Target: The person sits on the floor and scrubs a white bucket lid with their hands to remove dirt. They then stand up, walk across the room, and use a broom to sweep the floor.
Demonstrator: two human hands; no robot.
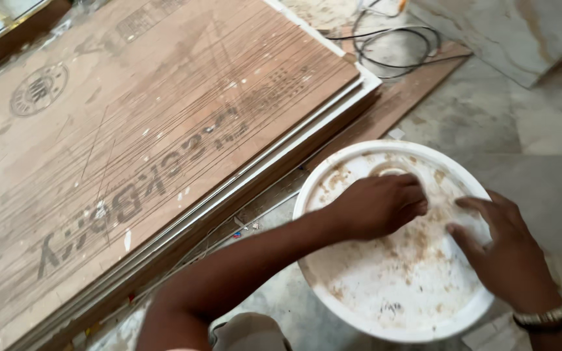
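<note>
Both hands are down on the white bucket lid [391, 286], which sits on a bucket standing on the marble floor [489, 117] just beside the stacked plywood boards [131, 149]. The left hand [375, 207] is curled over the small round cap [391, 171] near the lid's far rim, fingers [414, 195] bunched tight around it, and that bunching looks like a grip for twisting or prying, though the hand hides most of the cap. The right hand [505, 253] lies flat on the near right edge, fingers [473, 205] slightly spread and pressing down on the lid, holding nothing; that placement reads as bracing, keeping the bucket steady while the other hand works. A metal watch [544, 317] shows at the right wrist. The lid is smeared with brown dust and dried stains. The boards lie flat in a pile, scratched and marked with cut lines, resting on a longer plank. Beyond them a loop of black cable [391, 49] lies on the floor, well apart from the hands.
</note>
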